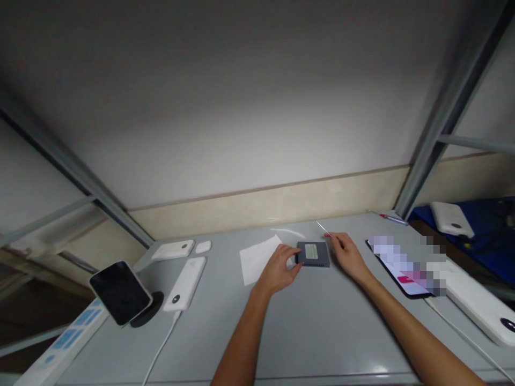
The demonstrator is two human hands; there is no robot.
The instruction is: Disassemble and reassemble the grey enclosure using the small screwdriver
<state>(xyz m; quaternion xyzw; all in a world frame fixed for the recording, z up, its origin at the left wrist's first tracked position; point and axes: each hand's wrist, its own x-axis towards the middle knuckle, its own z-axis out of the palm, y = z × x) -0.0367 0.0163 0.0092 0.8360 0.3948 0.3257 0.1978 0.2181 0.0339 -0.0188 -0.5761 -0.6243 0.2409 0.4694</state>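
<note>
A small flat dark grey box (313, 260) with a pale label on its upper face lies on the grey table. My left hand (278, 269) grips its left edge between thumb and fingers. Just right of the box, my right hand (346, 254) is closed around a thin tool with a metal shaft (323, 229), which points up and to the left. The shaft's tip is apart from the box, and the tool's handle is mostly hidden in the fingers. Partly behind my left hand lies a white sheet of paper (254, 261).
To the left stand white power banks (185, 284), a small white case (203, 246), a dark-screened device on a stand (120, 293) and a power strip (66, 343). A phone (396, 273), a long white device (478, 305) and a slim tool (389, 217) lie right. Metal posts flank the table (322, 338).
</note>
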